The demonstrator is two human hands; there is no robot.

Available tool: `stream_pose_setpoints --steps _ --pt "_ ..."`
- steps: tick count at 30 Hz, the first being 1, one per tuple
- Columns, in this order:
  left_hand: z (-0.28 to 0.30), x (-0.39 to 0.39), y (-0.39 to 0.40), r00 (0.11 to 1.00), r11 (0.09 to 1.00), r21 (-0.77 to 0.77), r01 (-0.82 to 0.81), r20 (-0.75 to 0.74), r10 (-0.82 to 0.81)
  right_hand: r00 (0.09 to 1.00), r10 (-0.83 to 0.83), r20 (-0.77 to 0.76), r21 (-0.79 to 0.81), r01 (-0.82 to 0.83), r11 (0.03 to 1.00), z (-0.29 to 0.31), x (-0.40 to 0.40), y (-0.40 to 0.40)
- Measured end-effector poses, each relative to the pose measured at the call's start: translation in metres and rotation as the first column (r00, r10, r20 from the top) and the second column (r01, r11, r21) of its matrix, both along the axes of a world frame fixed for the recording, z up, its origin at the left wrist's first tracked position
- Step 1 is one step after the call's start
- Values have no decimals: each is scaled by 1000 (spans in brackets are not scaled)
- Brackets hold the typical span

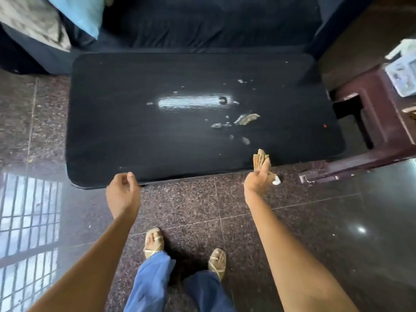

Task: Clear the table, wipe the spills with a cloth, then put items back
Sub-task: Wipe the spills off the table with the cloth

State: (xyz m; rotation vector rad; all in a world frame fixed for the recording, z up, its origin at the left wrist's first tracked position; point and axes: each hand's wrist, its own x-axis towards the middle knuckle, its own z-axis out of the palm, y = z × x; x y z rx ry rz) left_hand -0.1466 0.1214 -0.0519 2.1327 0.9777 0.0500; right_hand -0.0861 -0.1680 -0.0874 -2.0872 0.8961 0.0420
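2 hands at the near edge of the black table (pixel 126 136). Left hand (pixel 122 190) loosely curled, holds nothing, thumb by the table rim. Spills (pixel 246 119) lie right of table centre. Right hand (pixel 258 176) grips a tan cloth (pixel 261 157) over the near-right edge. Maroon stool (pixel 369 102) stands far right.

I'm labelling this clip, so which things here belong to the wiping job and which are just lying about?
Part of the job:
- black table
- spills
- cloth, held in the right hand
- left hand, at the table's near edge

Just lying about:
- brown stool
- dark sofa
- blue cushion
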Motion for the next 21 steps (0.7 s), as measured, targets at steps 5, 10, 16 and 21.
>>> stream_pose_setpoints --steps 5,10,16,21 --pt "21 11 -109 960 951 -224 214 -134 -247 951 -264 -164 884 260 389 48 -27 -41" --pt "69 32 -212 898 657 -749 82 -230 -374 975 -28 -219 968 221 118 102 -45 -65" --pt "113 62 -262 930 529 -840 123 -88 -356 975 212 -72 966 15 258 150 -29 -134" --pt "138 94 -291 815 491 -844 215 -122 -566 916 399 -52 877 -149 457 165 -11 -184"
